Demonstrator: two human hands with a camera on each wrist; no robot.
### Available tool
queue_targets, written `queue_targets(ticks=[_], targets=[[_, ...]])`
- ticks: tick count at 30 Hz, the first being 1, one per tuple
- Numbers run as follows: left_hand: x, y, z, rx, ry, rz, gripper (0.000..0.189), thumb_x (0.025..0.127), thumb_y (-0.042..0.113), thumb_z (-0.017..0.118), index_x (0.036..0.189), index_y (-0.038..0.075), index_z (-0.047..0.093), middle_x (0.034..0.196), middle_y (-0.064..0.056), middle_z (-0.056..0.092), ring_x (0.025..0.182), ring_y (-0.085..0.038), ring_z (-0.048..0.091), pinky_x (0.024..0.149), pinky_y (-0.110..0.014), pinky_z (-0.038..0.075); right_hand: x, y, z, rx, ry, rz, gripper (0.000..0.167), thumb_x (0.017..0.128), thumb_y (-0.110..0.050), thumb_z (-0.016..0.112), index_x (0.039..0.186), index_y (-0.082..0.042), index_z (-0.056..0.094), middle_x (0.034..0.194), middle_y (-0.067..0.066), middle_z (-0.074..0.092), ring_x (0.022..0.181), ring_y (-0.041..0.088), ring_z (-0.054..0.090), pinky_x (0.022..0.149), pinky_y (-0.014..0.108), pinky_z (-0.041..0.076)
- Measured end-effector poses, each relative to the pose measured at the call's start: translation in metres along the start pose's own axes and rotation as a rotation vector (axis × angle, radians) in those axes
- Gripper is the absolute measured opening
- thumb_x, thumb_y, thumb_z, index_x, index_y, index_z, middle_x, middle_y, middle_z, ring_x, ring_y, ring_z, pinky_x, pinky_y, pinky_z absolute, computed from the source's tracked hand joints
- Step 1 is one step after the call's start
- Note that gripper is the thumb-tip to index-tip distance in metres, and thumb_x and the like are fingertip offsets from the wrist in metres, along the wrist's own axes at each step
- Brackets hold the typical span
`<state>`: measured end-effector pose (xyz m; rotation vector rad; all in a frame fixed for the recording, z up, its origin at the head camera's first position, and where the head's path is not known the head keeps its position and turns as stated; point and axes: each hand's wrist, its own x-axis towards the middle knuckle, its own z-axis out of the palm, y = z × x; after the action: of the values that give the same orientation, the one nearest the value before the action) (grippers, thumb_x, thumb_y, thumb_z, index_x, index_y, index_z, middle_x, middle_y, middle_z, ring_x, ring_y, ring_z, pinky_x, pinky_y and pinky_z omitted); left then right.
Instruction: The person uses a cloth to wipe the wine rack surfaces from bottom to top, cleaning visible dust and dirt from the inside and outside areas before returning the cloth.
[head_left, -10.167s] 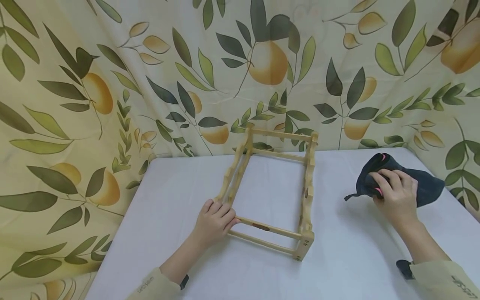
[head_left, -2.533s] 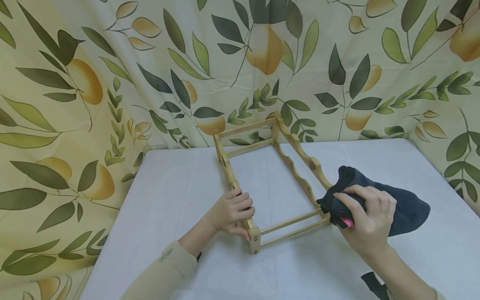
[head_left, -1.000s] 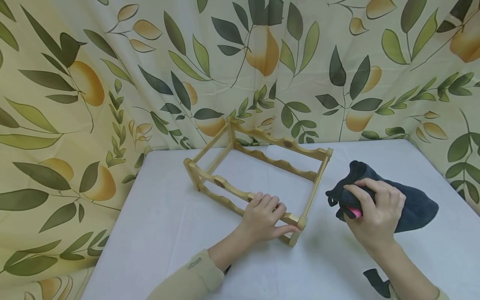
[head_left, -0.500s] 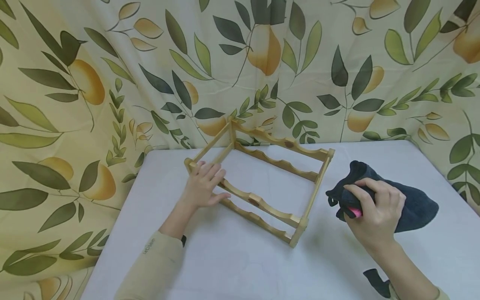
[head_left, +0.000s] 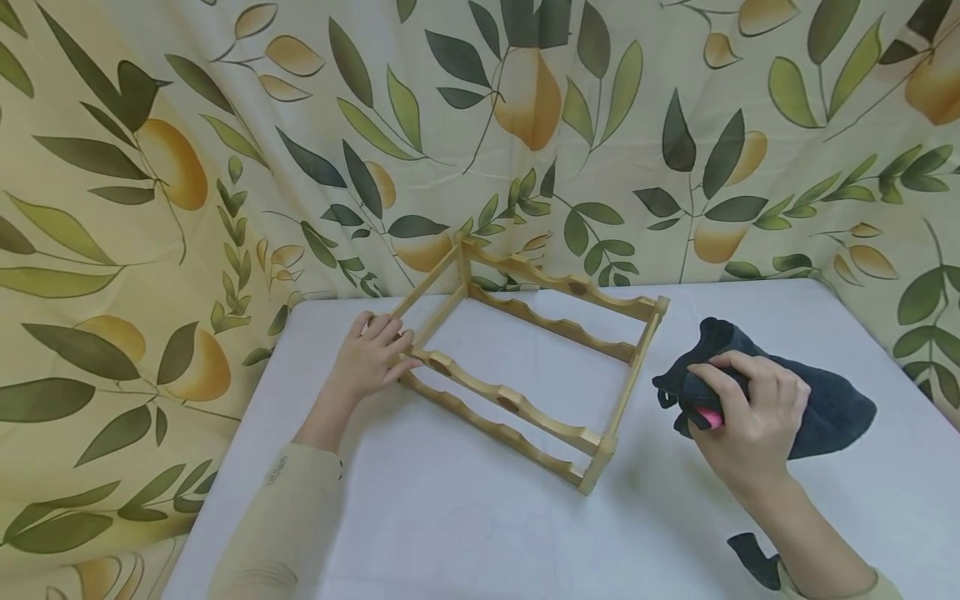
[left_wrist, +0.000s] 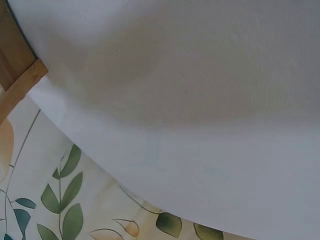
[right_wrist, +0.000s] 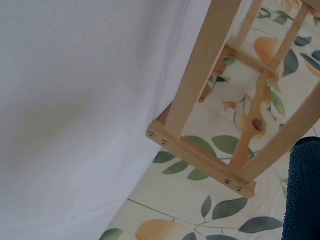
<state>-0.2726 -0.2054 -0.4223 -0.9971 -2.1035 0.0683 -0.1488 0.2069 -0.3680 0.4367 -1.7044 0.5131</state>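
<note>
A light wooden rack (head_left: 504,398) with scalloped rails stands on the white table, turned slantwise in the head view. My left hand (head_left: 367,357) grips its left corner, fingers bent over the corner and thumb along the near scalloped rail. To the right of the rack, my right hand (head_left: 757,417) holds a bunched dark blue cloth (head_left: 828,412) with a small loop and a bit of pink at its near end. In the right wrist view the cloth (right_wrist: 302,195) has a fuzzy towel-like pile, and the rack's end (right_wrist: 200,162) shows screw heads. A rack corner (left_wrist: 22,82) enters the left wrist view.
A fruit-and-leaf patterned curtain (head_left: 300,150) hangs behind and left of the white table (head_left: 450,533). The rack's far corner reaches close to the table's back edge. A black strap (head_left: 753,560) shows at the right wrist.
The rack has been turned to a slant since 2.5 seconds ago. My left hand then slid left along the near rail to the corner. My right hand keeps the cloth, nearly still lately.
</note>
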Motion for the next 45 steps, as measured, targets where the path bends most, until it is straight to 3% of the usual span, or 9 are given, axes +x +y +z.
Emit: queue_targets(ticks=[8,16,20,30,33,40,45], targets=[[-0.001,0.003,0.006,0.045,-0.026,-0.015,0.055,0.095,0.055,0.013,0.092,0.013,0.048,0.089,-0.006,0.046,0.090,-0.026,0.045,0.083,-0.045,0.031,-0.003,0.002,0.000,-0.003,-0.028,0.002,0.023,0.089,-0.021,0.052,0.083,0.000,0.060,0.087,0.022,0.053,0.082,0.042,0.041,0.071,0.051,0.026],[0.001,0.016,0.010,0.063,0.100,-0.015,0.054,0.096,0.052,0.017,0.084,0.011,0.049,0.085,-0.006,0.047,0.082,-0.025,0.046,0.075,-0.043,0.031,-0.005,0.004,-0.001,-0.012,-0.037,0.004,0.023,0.089,-0.021,0.052,0.084,0.000,0.060,0.088,0.022,0.053,0.082,0.042,0.042,0.069,0.054,0.025],[0.003,0.027,0.009,0.091,0.145,-0.048,0.054,0.096,0.051,0.018,0.080,0.011,0.050,0.083,-0.006,0.047,0.076,-0.024,0.044,0.073,-0.042,0.030,-0.005,0.004,-0.003,-0.018,-0.047,0.018,0.023,0.089,-0.021,0.052,0.084,0.001,0.060,0.089,0.023,0.053,0.084,0.042,0.041,0.072,0.053,0.026],[0.008,0.059,0.005,0.119,0.178,-0.167,0.050,0.095,0.053,0.025,0.079,0.012,0.048,0.079,-0.003,0.046,0.070,-0.023,0.041,0.072,-0.042,0.028,-0.008,0.006,-0.002,-0.005,-0.043,0.033,0.020,0.086,-0.018,0.054,0.084,0.001,0.060,0.089,0.022,0.053,0.084,0.042,0.041,0.075,0.051,0.026],[0.010,0.067,0.003,0.124,0.174,-0.190,0.050,0.095,0.052,0.026,0.078,0.011,0.047,0.078,-0.004,0.046,0.071,-0.024,0.042,0.073,-0.043,0.028,-0.011,0.008,-0.002,-0.002,-0.041,0.033,0.019,0.086,-0.017,0.054,0.084,0.001,0.061,0.090,0.022,0.054,0.084,0.042,0.042,0.075,0.052,0.026],[0.017,0.086,-0.001,0.187,0.092,-0.228,0.050,0.096,0.051,0.023,0.076,0.012,0.047,0.076,-0.003,0.044,0.070,-0.021,0.040,0.074,-0.042,0.028,-0.010,0.005,0.001,0.004,-0.056,0.030,0.025,0.089,-0.022,0.051,0.085,0.001,0.060,0.090,0.023,0.053,0.084,0.042,0.041,0.074,0.052,0.025],[0.023,0.094,0.001,0.190,0.113,-0.239,0.048,0.095,0.050,0.027,0.074,0.013,0.049,0.076,-0.001,0.045,0.070,-0.020,0.041,0.073,-0.042,0.028,-0.007,-0.005,0.005,0.022,-0.054,0.027,0.025,0.090,-0.021,0.050,0.084,0.002,0.058,0.088,0.023,0.051,0.083,0.043,0.040,0.071,0.053,0.024]])
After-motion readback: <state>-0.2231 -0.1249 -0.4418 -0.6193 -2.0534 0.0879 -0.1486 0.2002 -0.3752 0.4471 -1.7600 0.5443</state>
